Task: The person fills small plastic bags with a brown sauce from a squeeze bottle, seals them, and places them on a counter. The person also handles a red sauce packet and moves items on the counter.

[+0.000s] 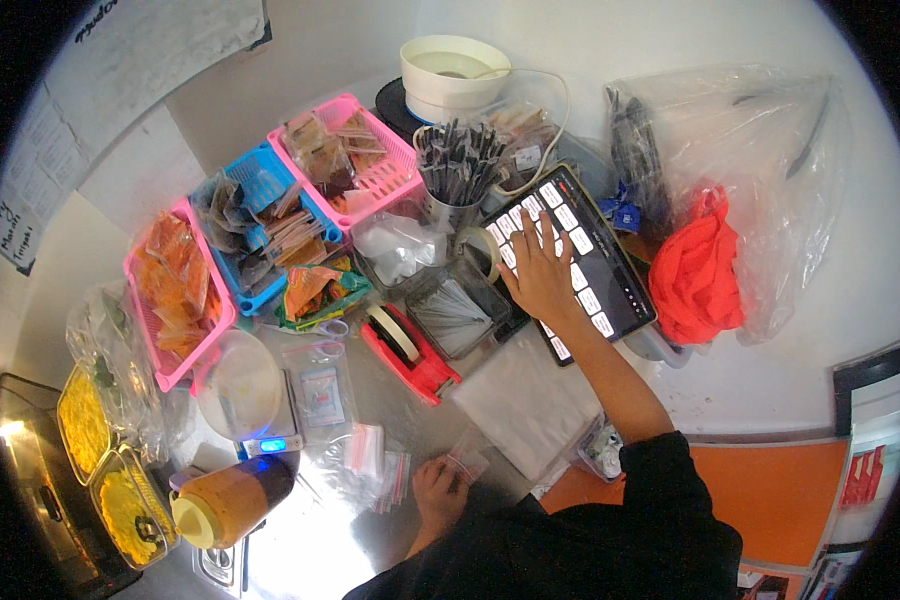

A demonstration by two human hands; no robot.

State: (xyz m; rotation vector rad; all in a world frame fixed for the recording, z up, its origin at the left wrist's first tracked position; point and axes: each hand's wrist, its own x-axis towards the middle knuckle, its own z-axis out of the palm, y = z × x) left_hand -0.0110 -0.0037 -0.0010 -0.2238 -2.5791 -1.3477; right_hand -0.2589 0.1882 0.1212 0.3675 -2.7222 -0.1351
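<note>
My right hand (542, 278) reaches over a black tablet (610, 277) with rows of white tiles on its screen. Its fingers are spread, with the tips at the upper tiles, and it holds nothing. Low in the middle, close to my body, my left hand (438, 496) is curled closed at the edge of a small clear plastic bag (467, 460), which sticks out past the fingertips. Left of that hand lie several small clear zip bags (395, 481). A stack of larger clear plastic sheets or bags (525, 405) lies between my two arms.
Pink baskets (206, 350) and a blue basket (260, 165) hold sachets. A red tape dispenser (420, 375) sits mid-table. At left are a scale (270, 446), a yellow-lidded bottle (220, 505) and trays of yellow food (130, 515). Red cloth or plastic (695, 280) lies right.
</note>
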